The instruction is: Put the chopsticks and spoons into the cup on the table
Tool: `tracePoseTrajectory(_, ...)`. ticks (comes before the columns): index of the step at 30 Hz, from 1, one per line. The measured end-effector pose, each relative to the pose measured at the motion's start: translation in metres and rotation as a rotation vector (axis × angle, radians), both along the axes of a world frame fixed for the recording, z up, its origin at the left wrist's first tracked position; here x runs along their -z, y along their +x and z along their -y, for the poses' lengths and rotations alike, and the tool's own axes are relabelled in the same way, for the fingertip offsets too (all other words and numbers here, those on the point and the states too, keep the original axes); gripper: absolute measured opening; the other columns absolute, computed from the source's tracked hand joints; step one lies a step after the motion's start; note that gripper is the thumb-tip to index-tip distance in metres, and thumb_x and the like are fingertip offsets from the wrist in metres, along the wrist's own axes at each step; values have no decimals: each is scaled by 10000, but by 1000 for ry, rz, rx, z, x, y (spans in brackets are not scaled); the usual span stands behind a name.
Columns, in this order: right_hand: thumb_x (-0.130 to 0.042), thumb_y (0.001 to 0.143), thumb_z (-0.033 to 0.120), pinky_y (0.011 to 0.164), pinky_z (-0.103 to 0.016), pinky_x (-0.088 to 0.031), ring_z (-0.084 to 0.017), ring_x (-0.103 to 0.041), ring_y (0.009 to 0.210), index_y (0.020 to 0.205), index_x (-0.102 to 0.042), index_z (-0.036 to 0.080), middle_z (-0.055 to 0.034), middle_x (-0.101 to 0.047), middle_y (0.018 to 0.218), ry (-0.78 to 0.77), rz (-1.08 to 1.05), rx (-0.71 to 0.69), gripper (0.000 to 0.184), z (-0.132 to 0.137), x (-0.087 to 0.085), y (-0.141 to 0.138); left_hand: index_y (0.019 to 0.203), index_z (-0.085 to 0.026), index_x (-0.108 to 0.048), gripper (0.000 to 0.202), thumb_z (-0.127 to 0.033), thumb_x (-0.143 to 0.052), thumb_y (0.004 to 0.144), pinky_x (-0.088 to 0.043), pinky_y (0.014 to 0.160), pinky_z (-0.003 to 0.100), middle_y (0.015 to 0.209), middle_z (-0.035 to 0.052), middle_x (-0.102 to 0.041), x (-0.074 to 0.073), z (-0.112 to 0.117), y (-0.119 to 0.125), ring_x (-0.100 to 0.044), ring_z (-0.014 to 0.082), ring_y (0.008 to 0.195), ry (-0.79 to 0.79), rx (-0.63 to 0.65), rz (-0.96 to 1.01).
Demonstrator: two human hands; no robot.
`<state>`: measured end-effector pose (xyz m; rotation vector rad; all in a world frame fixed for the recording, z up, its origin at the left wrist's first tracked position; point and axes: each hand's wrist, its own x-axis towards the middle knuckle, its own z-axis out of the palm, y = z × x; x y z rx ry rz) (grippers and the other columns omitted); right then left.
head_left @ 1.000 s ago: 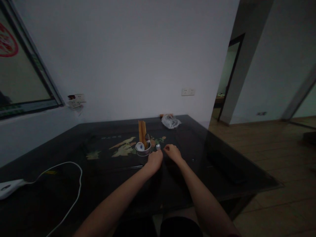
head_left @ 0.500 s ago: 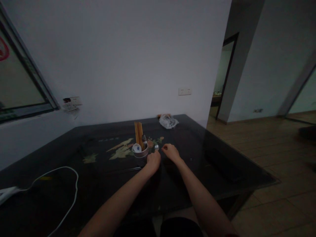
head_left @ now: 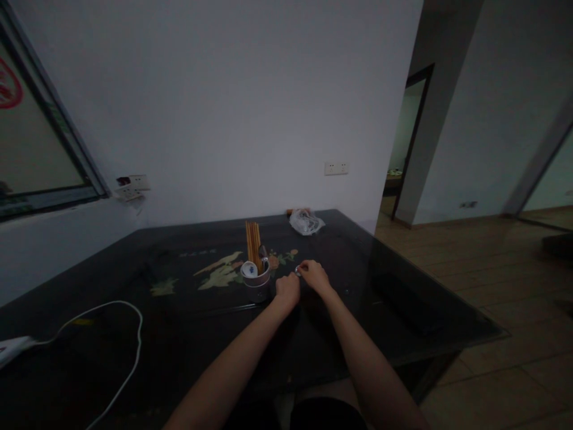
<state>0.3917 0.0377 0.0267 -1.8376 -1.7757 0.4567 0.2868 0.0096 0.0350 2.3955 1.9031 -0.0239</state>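
Note:
My left hand (head_left: 287, 289) is closed in a fist low over the table, just right of the utensil holder. From the top of the fist sticks a small shiny rounded end, which looks like the bowl of a metal spoon (head_left: 298, 271); the rest is hidden by my fingers. My right hand (head_left: 314, 275) comes in from the right, its fingertips pinched on that shiny end. The utensil holder (head_left: 256, 292) is a round cup. Wooden chopsticks (head_left: 253, 245), a white spoon (head_left: 249, 269) and a dark metal utensil (head_left: 263, 254) stand in it.
The dark glossy table (head_left: 188, 340) bears a painted flower pattern. A crumpled plastic bag (head_left: 306, 222) lies by the wall. On the left runs a white cable (head_left: 139, 334); a dark flat object (head_left: 405, 301) lies at the right.
My left hand has shifted slightly right with the shiny end. The right hand's fingertips, apart from it before, now meet it. The utensil holder stands in the same place.

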Motion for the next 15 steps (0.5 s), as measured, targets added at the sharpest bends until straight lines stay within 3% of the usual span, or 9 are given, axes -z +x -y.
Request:
tracePoseTrajectory(8,-539,839,307,650,-232,-411,-202,-663,900,910,-706,230,-64,-723,939,19,3,15,197,2,-4,2,1066,-99,-633,334,-291,-475,844,-502,822,399,1048,203,-660,6,-1,-2,-628,324,1012,27,41,39)
tracePoseTrajectory(15,-531,838,303,633,-223,-397,-185,-658,854,899,-704,228,-57,-724,910,74,-66,73,199,1,-8,8,952,-148,-669,283,-294,-483,797,-510,737,344,959,162,-695,-4,11,-11,-663,291,917,-28,76,174)
